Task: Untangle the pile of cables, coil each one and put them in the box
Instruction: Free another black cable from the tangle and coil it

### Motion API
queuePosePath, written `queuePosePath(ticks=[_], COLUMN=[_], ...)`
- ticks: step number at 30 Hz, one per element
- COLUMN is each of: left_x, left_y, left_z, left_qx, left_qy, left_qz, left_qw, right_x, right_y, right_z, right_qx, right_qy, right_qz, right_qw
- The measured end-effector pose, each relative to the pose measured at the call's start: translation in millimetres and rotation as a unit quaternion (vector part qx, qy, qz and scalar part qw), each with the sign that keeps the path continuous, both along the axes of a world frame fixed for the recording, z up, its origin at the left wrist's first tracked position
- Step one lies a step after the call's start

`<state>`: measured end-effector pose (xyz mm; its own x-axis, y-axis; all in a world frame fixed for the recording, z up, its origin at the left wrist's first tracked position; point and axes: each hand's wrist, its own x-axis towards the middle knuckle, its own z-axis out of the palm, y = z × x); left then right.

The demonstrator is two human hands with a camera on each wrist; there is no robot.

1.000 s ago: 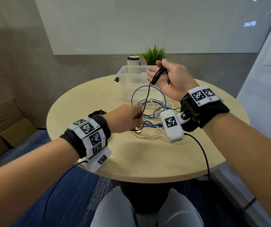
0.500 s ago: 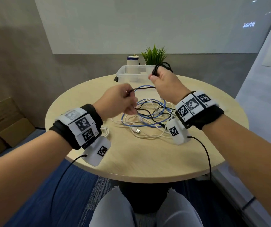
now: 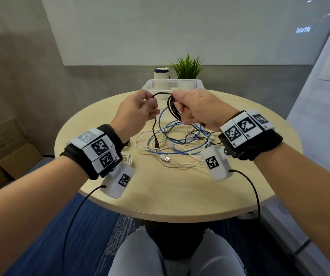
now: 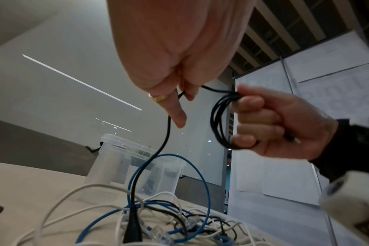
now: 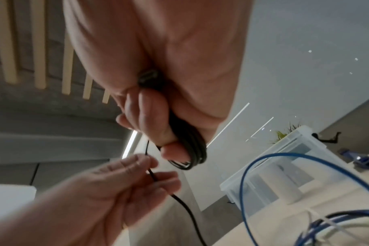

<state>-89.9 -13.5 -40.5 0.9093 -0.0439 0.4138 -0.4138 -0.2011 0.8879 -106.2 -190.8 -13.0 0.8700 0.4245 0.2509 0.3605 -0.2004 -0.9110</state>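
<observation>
My right hand point(image 3: 195, 109) grips several loops of a black cable point(image 3: 172, 110) above the table; the coil point(image 4: 218, 123) hangs from its curled fingers point(image 5: 150, 119). My left hand point(image 3: 140, 110) pinches the same cable's free run point(image 4: 169, 126), which drops to a black plug point(image 3: 157, 144) on the pile. The pile point(image 3: 180, 144) of blue and white cables lies tangled on the round table point(image 3: 180, 196) below both hands. The clear plastic box point(image 3: 150, 84) stands at the table's far edge.
A small potted plant point(image 3: 187, 70) and a white cylinder with a blue band point(image 3: 161, 73) stand behind the box. A coiled white cable point(image 3: 127, 159) lies by my left wrist. Cardboard boxes point(image 3: 10, 148) sit on the floor at left.
Both hands rose and drew together above the pile. Another loop of black cable has gathered in my right hand, and the free run hanging to the pile has shortened.
</observation>
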Motion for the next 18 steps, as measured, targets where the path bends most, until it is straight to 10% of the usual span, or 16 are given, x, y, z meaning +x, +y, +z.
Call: queuePosePath(ticks=[13, 18], left_x=[-21, -26], left_y=[-22, -19], left_z=[-25, -21], left_qx=[0.214, 0.226], left_qy=[0.107, 0.107], left_qz=[-0.133, -0.167], left_qw=[0.962, 0.954], right_x=[-1, 11], right_y=[10, 5], right_z=[20, 15], right_qx=[0.367, 0.268], right_qy=[0.076, -0.032], right_qz=[0.018, -0.096], right_qw=[0.927, 0.958])
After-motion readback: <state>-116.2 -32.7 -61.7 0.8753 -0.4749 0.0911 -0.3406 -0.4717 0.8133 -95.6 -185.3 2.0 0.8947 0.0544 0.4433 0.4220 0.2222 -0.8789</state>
